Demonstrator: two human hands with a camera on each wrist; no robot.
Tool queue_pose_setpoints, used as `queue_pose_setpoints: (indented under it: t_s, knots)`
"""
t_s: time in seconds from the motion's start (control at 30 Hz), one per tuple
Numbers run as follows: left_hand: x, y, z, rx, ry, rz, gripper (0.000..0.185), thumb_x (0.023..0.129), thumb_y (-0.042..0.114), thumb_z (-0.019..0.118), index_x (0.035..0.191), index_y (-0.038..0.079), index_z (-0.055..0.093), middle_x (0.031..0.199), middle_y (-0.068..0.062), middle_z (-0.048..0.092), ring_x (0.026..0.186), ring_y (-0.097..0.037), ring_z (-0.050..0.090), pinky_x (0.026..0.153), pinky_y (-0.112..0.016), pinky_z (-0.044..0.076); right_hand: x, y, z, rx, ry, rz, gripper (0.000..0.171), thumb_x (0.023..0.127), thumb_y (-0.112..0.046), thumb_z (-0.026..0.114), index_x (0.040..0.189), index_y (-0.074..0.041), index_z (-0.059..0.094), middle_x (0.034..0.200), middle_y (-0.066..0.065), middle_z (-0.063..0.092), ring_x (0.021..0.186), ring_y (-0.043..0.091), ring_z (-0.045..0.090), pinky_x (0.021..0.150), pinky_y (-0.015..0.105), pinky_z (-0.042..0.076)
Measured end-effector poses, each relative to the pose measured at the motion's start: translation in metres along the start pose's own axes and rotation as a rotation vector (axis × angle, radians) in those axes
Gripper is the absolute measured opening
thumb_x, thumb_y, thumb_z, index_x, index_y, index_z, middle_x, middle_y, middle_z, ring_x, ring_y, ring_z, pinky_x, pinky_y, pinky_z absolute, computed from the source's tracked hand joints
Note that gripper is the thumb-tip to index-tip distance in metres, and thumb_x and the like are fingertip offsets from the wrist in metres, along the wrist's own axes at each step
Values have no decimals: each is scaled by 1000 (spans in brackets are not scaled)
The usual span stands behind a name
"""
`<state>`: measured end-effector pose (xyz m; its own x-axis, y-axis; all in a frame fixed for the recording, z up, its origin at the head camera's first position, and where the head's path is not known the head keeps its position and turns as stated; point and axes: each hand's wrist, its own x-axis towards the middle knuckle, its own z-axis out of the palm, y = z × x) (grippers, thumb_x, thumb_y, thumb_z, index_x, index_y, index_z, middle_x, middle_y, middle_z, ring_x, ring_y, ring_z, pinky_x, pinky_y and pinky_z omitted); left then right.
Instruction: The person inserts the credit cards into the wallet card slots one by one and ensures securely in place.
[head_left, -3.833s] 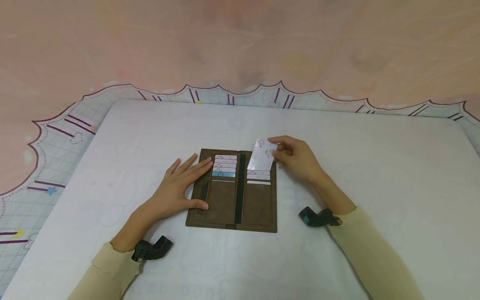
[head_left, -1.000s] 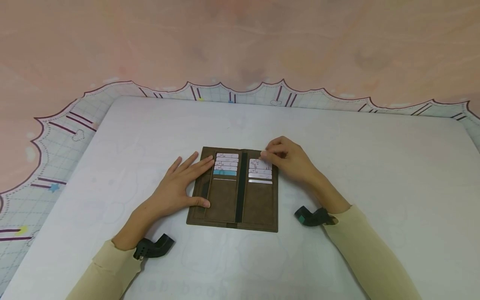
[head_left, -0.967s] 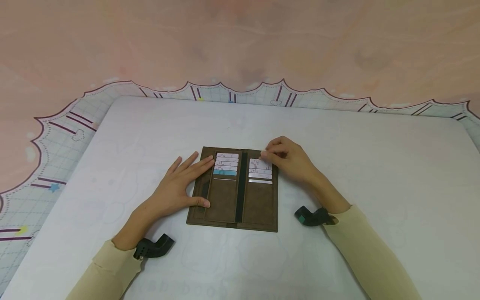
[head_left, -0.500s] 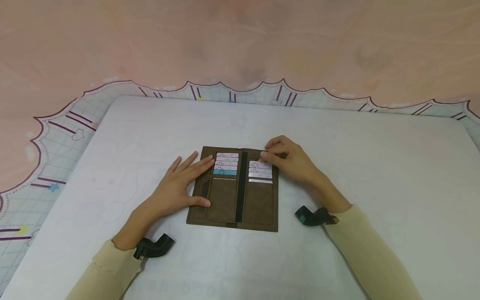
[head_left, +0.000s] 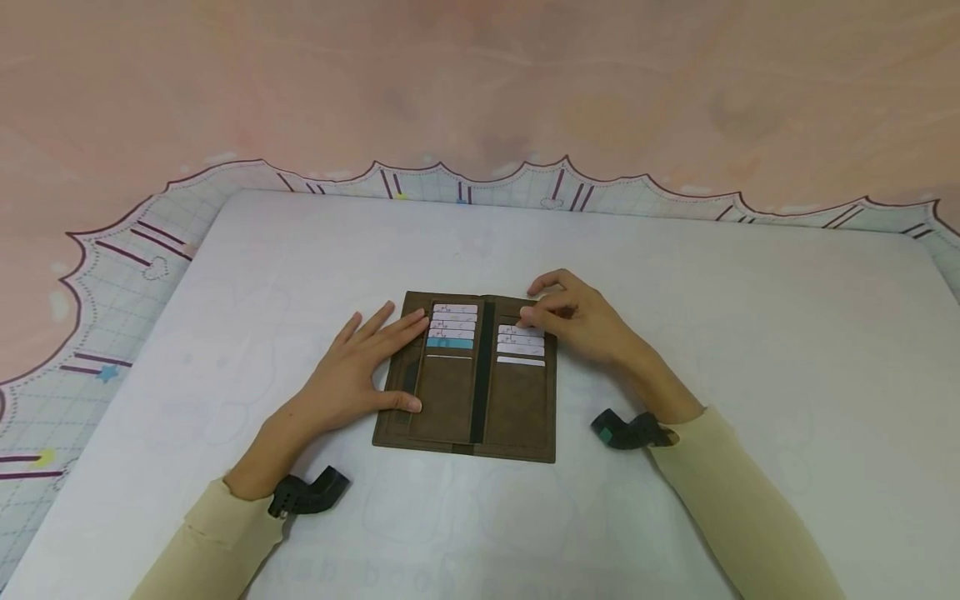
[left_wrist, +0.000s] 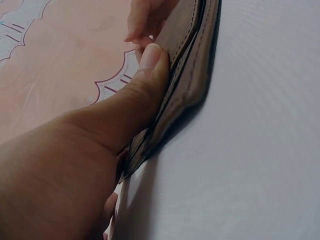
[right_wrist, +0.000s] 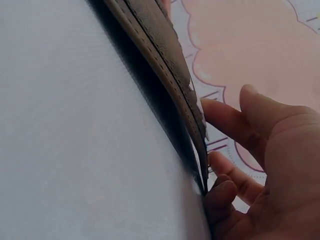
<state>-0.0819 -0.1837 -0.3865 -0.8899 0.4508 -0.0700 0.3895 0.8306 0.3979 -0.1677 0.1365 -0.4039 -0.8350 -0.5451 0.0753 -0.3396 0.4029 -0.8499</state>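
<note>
Our wallet lies open mid-table, long axis running away from us. Our left hand presses flat on its left panel, fingers straight. Our right hand, nearer the far-right slots, pinches the top card there with curled fingertips.

A home-like craft or desk corner: a pale grey tabletop mat lies over a scalloped, grid-printed cloth, with a pink marbled backdrop filling the frame's top.
</note>
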Motion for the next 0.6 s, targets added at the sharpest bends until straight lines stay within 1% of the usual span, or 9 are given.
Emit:
queue_pose_setpoints:
  t_s: [0.13, 0.23, 0.33, 0.43, 0.6]
  knots:
    - [0, -1, 1, 6, 3, -1, 101, 70, 61, 73, 152, 21, 30, 156, 2, 25, 145, -26, 6, 114, -51, -1, 0, 1, 0, -48, -13, -17, 17, 92, -30, 66, 84, -18, 77, 115, -2, 53, 108, 17, 48, 92, 39, 38]
    - [0, -2, 1, 14, 15, 3, 102, 69, 60, 75, 152, 21, 30, 156, 2, 26, 145, -27, 7, 114, -51, -1, 1, 1, 1, -76, -23, -19, 18, 90, -33, 67, 86, -18, 77, 117, -2, 54, 109, 19, 49, 93, 40, 38]
    - [0, -2, 1, 13, 19, 5, 102, 69, 59, 75, 152, 21, 30, 156, 2, 26, 145, -27, 7, 114, -51, -1, 1, 4, -1, -67, -20, -5, 18, 92, -32, 66, 89, -19, 78, 117, -2, 55, 111, 18, 49, 95, 41, 37]
    - [0, -2, 2, 8, 14, 4, 101, 70, 60, 74, 152, 21, 30, 156, 2, 26, 145, -27, 7, 114, -51, -1, 0, 6, -3, -46, -18, 23, 19, 94, -30, 62, 87, -21, 78, 118, -4, 56, 113, 17, 49, 97, 42, 36]
    - [0, -2, 2, 5, 13, 9, 101, 70, 61, 73, 152, 20, 29, 156, 2, 25, 145, -26, 7, 114, -51, -1, -2, 4, -2, -34, 0, 59, 22, 95, -31, 61, 85, -20, 77, 116, -4, 57, 114, 16, 49, 99, 42, 35]
